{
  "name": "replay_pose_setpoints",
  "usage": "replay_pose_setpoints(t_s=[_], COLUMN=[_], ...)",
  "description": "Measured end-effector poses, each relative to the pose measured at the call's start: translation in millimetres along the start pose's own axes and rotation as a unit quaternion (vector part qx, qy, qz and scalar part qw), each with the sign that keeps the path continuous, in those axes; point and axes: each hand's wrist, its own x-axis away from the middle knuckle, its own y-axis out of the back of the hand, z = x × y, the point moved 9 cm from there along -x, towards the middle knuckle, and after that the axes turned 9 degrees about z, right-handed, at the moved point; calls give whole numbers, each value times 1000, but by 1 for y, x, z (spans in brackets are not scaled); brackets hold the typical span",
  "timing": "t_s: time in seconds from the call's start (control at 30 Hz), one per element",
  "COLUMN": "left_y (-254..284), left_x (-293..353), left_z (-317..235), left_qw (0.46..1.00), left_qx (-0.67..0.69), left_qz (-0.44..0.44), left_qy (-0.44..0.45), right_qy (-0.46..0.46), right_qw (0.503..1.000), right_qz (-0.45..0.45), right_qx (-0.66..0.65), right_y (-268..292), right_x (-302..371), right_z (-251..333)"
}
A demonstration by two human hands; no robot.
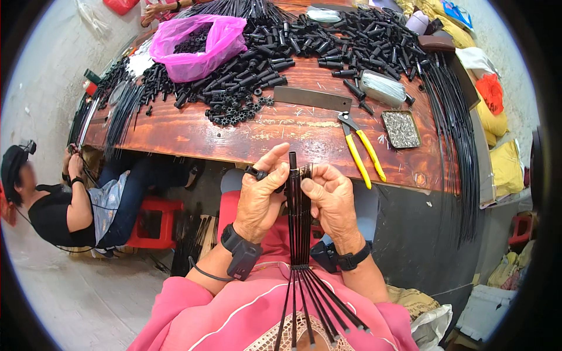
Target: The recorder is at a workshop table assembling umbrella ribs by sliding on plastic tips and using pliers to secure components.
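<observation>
pink top [234,316], black rods [299,234], held between left hand [257,202] and right hand [332,199]

A: Status, hands?
B: My left hand [257,199] has a black tube [255,172] in its fingers; my right hand [333,196] grips the black rods [300,228] near the top. Rods fan out at the bottom, over my lap.
A: Table [234,147]?
B: Yellow-handled pliers [353,153] just below the blade [312,98], tin [401,128] to their right.
</observation>
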Motion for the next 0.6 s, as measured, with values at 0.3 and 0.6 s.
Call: replay_pose_setpoints(t_s=[0.3, 0.6], left_y=[2, 4], left_x=[3, 0], left_z=[13, 14], left_qw=[997, 996], left_qx=[8, 49], left_qz=[35, 55], left_qy=[63, 48], right_qy=[-53, -25], right_qw=[997, 997], right_qz=[60, 68], right_qx=[22, 33], right_y=[-7, -5], right_x=[-3, -5], right_z=[-6, -3])
